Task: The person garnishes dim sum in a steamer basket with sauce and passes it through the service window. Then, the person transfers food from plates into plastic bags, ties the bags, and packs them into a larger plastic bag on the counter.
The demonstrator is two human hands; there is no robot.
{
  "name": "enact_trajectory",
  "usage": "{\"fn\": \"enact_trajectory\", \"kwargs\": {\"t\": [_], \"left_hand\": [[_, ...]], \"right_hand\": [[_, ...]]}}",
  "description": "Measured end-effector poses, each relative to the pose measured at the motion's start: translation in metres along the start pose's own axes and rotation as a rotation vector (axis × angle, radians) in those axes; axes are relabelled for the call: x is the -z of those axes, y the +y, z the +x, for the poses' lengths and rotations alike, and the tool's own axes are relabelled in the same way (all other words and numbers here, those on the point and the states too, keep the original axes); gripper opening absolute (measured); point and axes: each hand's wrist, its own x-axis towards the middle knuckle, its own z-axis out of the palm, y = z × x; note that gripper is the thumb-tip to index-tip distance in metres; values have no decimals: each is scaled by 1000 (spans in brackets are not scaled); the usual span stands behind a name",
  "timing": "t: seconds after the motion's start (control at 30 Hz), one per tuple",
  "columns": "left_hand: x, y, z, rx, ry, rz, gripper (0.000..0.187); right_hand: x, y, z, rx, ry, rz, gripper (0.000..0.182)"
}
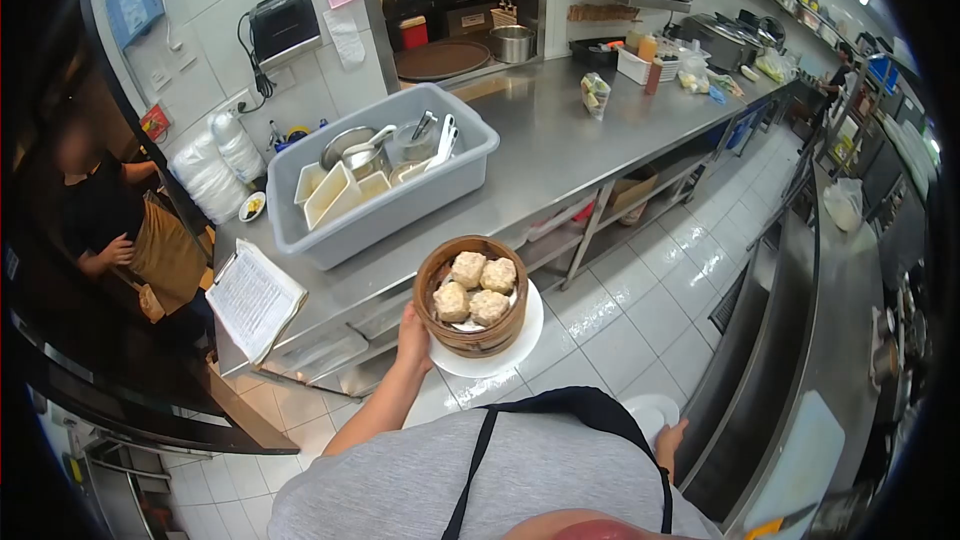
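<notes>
Four dumplings (451,301) sit in a round bamboo steamer (470,341) on a white plate (533,335), carried near the centre of the view beside a steel tabletop (540,120). The left-hand grip (412,342) is closed on the plate's edge at the steamer's 8 o'clock. At 4 o'clock from the steamer, the right-hand grip (671,440) clasps a second plate (648,409), partly hidden by a dark apron (590,406). On the tabletop, a grey tub (400,224) of dishes and utensils stands at 11 o'clock, a clipboard (255,300) at 9 o'clock. Between 9 and 10 o'clock stands a person (100,210) in a tan apron (170,255).
</notes>
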Motion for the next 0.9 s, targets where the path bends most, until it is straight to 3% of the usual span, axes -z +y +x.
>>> {"fn": "enact_trajectory", "kwargs": {"t": [0.07, 0.1, 0.23, 0.4, 0.53, 0.67, 0.73, 0.87, 0.9], "left_hand": [[4, -24, -2, 41, 0, -67, 23], [-23, 11, 81, -17, -17, 5, 23], [-90, -22, 108, 30, 54, -32, 20], [-154, -45, 159, 2, 46, -113, 21], [-181, -74, 206, -40, 100, -154, 21], [-196, -90, 248, -94, 139, -105, 20], [-201, -94, 271, -129, 142, -75, 22], [-191, -103, 321, -137, 174, 36, 25], [-195, -100, 330, -144, 175, 27, 25]], "right_hand": [[31, 18, -10, -37, 70, -31, 45], [-32, -50, 14, -108, 2, 54, 43], [11, -75, 104, -120, 17, -3, 41], [8, -205, 228, 194, 78, 122, 39], [-8, -346, 326, 646, 153, 275, 40], [-18, -505, 329, 680, -64, 617, 36], [-51, -548, 340, 751, -188, 780, 34], [-114, -609, 342, 782, -296, 721, 36], [-129, -617, 342, 697, -399, 771, 36]]}}
